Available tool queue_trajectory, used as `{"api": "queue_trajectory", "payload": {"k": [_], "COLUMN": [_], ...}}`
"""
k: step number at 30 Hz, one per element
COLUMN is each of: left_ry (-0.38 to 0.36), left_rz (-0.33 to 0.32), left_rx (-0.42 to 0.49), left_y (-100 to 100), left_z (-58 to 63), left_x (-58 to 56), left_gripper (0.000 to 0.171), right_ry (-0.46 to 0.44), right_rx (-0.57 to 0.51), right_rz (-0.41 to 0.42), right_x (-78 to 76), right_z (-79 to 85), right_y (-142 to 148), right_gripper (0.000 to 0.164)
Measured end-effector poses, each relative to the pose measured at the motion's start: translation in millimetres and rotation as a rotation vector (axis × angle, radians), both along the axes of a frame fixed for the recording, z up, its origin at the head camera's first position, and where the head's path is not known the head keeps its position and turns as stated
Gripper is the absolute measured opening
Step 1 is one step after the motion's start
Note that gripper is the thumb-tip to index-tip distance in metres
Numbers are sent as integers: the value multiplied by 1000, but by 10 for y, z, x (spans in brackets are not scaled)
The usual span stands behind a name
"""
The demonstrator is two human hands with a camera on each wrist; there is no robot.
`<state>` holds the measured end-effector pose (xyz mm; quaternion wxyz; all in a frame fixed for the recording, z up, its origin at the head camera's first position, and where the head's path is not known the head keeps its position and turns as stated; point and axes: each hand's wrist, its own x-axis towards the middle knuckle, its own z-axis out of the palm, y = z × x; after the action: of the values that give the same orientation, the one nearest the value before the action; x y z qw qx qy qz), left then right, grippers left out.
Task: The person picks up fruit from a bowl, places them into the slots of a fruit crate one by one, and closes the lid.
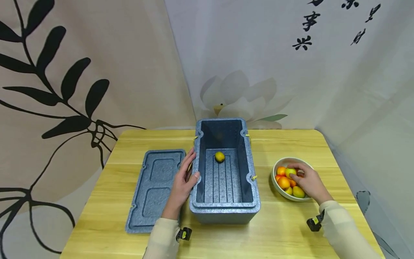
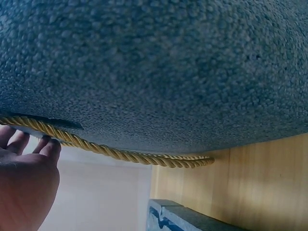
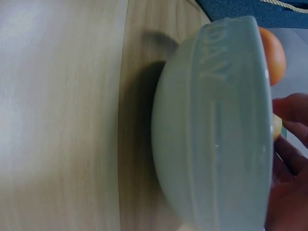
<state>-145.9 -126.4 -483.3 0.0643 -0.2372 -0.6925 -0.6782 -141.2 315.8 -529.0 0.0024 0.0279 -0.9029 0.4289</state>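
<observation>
A deep blue-grey box stands uncovered at the middle of a wooden desk, its far end by the back edge. A single yellow fruit lies inside, toward the far end of the grooved floor. Just left of the box, its lid lies flat on the desk, toward the left edge.

The person's left hand rests against the box's left side, fingers extended along the outside and thumb at the rim. From the left wrist, a gold rope runs along the box wall, close to those fingertips.

Near the desk's right edge, well apart from the box, sits a pale bowl with raised lettering. The right hand reaches in over its right rim, pinching a yellow-green fruit between thumb and fingers. Orange fruits and more yellow ones surround it in the bowl.

Behind the desk hangs pale cloth printed with black leaves and writing.
</observation>
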Motion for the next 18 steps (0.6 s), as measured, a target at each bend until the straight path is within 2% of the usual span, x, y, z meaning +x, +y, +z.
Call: {"api": "queue_trajectory", "payload": {"k": [18], "left_ry": [-9], "left_rz": [10], "left_rx": [-6], "left_y": [10], "left_z": [10], "left_x": [11], "left_gripper": [56], "right_ry": [-26], "right_rx": [11], "right_rz": [33], "right_x": [-22], "right_z": [-37], "right_y": [2], "right_gripper": [38]}}
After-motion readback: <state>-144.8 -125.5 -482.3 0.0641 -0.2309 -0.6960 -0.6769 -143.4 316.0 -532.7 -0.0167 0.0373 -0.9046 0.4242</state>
